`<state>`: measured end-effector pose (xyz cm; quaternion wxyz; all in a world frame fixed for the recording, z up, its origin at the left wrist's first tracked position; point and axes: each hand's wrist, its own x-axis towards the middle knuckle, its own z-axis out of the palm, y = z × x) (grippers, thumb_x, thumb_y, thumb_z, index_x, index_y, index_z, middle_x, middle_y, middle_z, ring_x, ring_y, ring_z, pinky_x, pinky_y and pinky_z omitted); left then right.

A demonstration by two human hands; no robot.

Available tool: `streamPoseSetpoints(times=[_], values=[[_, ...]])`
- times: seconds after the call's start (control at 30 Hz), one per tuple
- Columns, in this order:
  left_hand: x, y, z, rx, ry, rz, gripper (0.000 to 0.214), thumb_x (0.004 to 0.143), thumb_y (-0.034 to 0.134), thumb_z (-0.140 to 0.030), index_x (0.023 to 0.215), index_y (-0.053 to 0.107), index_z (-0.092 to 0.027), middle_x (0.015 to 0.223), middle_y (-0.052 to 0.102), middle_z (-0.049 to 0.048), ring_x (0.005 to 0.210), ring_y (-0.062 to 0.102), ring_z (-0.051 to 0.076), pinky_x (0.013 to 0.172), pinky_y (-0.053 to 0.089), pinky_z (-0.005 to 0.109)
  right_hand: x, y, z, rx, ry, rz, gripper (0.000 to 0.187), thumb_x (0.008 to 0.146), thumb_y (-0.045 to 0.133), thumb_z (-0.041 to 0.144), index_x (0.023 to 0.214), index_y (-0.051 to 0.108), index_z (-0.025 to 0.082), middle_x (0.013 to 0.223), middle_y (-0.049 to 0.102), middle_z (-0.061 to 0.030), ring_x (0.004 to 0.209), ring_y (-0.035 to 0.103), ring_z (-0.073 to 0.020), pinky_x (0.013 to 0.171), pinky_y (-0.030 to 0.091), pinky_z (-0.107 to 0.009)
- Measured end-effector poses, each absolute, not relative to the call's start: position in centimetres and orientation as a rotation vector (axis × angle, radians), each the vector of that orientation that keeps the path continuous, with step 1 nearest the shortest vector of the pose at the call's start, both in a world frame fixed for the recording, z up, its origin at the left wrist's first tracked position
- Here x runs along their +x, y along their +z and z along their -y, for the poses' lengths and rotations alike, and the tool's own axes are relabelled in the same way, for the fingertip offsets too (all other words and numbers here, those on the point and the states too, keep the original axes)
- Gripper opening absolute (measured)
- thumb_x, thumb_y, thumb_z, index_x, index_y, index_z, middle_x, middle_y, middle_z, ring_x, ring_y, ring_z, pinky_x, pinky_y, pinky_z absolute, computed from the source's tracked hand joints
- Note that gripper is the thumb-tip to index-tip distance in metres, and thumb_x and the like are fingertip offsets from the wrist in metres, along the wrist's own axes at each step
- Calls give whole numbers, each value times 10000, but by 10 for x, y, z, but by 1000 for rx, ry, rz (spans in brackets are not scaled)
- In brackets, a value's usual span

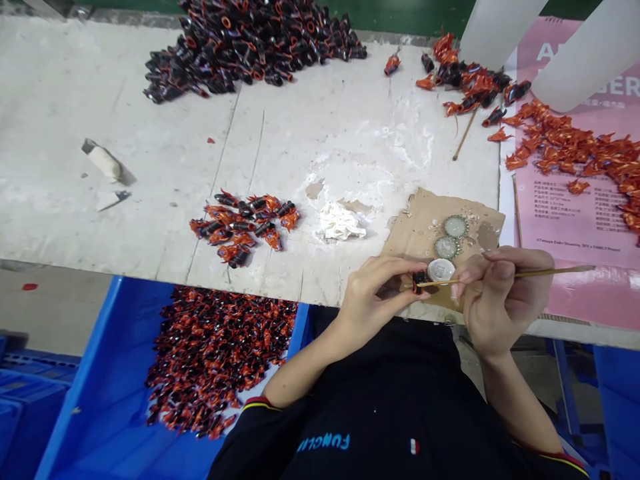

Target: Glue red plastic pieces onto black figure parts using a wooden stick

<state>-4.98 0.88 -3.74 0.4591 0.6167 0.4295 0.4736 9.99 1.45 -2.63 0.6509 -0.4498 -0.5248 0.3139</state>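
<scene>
My left hand (375, 293) pinches a small black and orange piece (418, 279) at the table's near edge. My right hand (500, 293) grips a thin wooden stick (540, 272), whose tip touches that piece. Just behind them, three bottle caps (447, 247) holding white paste lie on a scrap of brown cardboard (425, 213). A small heap of the same black and orange pieces (245, 225) lies on the table to the left.
A blue bin (100, 400) of pieces sits below the table edge. A large dark pile (250, 40) lies far back, orange parts (565, 143) spread on a pink sheet (575, 220) at right. White crumpled paste (340, 223) sits mid-table. Two white tubes (585, 53) rise top right.
</scene>
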Motion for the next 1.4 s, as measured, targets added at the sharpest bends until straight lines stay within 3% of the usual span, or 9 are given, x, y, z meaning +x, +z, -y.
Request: streamPoseSetpoints(times=[0.53, 0.83, 1.4], values=[[-50, -35, -10, 1493, 1169, -1047, 280, 757, 794, -241, 1025, 716, -222, 907, 746, 39, 774, 670, 159, 697, 546, 255, 99, -29, -13, -1067, 547, 1176, 85, 968, 530, 296, 919, 583, 251, 586, 547, 77, 386, 452, -91, 433, 448, -244], [-50, -37, -9, 1410, 1172, -1044, 305, 719, 821, -220, 1004, 713, -214, 806, 707, 13, 729, 655, 137, 662, 562, 213, 101, -30, -11, -1049, 718, 1134, 91, 966, 539, 289, 915, 587, 231, 609, 592, 59, 382, 480, -93, 401, 430, -253], [-50, -38, -9, 1417, 1183, -1046, 289, 741, 801, -194, 1014, 705, -194, 874, 712, 25, 744, 660, 125, 661, 563, 194, 102, -34, -7, -943, 792, 1098, 83, 954, 558, 227, 973, 638, 232, 667, 647, 53, 412, 540, -87, 431, 492, -244]])
